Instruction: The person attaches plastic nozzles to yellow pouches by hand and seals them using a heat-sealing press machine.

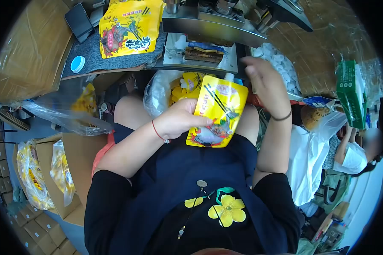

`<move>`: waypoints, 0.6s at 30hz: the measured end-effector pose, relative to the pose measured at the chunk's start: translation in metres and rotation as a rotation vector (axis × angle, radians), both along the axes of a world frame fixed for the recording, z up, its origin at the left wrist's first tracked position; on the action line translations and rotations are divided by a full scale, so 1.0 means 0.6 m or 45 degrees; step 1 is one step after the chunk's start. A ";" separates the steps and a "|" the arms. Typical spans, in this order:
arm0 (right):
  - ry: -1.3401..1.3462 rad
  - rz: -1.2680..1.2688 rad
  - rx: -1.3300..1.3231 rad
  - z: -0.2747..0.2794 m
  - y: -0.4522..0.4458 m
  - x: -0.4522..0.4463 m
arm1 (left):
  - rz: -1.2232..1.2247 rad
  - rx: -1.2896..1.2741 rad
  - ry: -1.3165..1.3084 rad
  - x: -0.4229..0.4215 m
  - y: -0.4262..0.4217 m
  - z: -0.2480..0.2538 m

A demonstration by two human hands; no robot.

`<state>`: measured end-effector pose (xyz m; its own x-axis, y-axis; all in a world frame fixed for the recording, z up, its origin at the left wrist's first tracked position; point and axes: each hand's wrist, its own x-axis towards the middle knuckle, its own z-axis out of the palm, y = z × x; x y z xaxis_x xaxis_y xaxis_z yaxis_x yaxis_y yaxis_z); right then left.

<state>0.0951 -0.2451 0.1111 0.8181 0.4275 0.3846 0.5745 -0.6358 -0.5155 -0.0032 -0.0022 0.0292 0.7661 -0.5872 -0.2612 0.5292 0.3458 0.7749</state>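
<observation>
My left hand (178, 117) is closed on the side edge of a yellow spout pouch (219, 108), its thumb lying across the printed front. The pouch tilts over my lap, with a white spout (229, 77) at its top. To its right, my right hand (266, 85) is raised with thumb and fingers apart, and nothing shows in it. Just beyond that hand lies a heap of small white plastic spouts (276, 63). In front stands a metal press (212, 21), with a wooden block (204, 55) and a blue piece on its white base plate (170, 59).
A stack of yellow pouches (130, 32) lies on the grey mat (87, 63), near a phone (79, 22) and a blue-white cap (77, 64). Below the table, a clear bag (155, 91) holds yellow pouches. Cardboard boxes flank me; another person (352, 157) sits at right.
</observation>
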 end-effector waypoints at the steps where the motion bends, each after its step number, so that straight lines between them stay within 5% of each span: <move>1: -0.266 -0.172 -0.177 -0.014 -0.023 0.027 | 0.044 -0.038 0.005 0.012 0.005 -0.005; 6: -0.194 -0.301 -0.478 -0.090 -0.093 0.096 | 0.233 -0.034 -0.016 0.098 0.046 -0.004; 11: -0.045 -0.323 -0.344 -0.118 -0.100 0.102 | 0.386 -0.090 -0.090 0.116 0.050 -0.002; 13: -0.031 -0.342 -0.330 -0.116 -0.098 0.096 | 0.897 0.814 -0.690 0.130 0.086 -0.010; 14: -0.045 -0.356 -0.339 -0.116 -0.095 0.095 | 1.033 0.855 -0.680 0.136 0.122 -0.001; 15: -0.060 -0.375 -0.350 -0.115 -0.094 0.094 | 1.452 1.326 -1.218 0.155 0.157 -0.006; 16: -0.076 -0.400 -0.364 -0.114 -0.092 0.090 | 1.407 1.905 -1.494 0.152 0.188 0.008; 18: -0.274 -0.392 -0.302 -0.116 -0.091 0.082 | 1.051 2.431 -1.798 0.130 0.226 0.018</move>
